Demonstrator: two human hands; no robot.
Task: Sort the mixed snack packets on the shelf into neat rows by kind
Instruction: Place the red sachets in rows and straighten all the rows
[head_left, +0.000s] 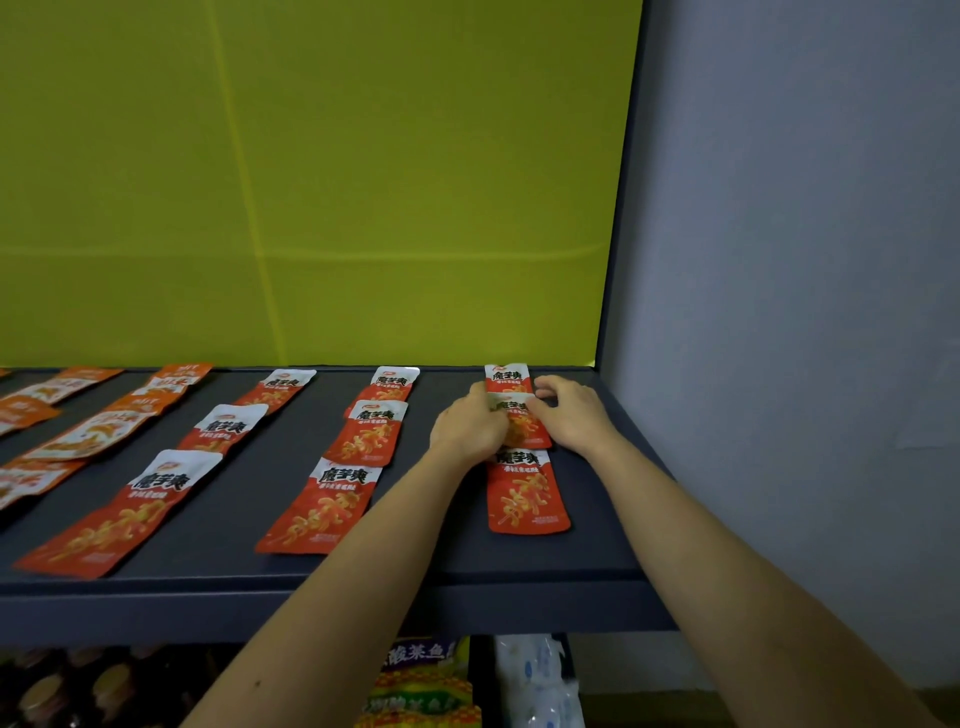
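Red-and-white snack packets lie in rows on the dark shelf (249, 582). In the rightmost row, a far packet (508, 378) lies at the back and a near packet (524, 493) at the front. Between them is the middle packet (522, 421), pinched from both sides. My left hand (467, 426) grips its left edge and my right hand (571, 415) holds its right edge. The hands hide most of this packet. Further left run a second row (363, 441) and a third row (218, 431) of the same kind.
Orange-and-white packets of another kind (88, 431) lie in rows at the far left. A yellow-green panel (363, 182) backs the shelf and a grey wall (779, 312) closes its right end. Below the shelf are a yellow bag (421, 686) and a white pack (540, 680).
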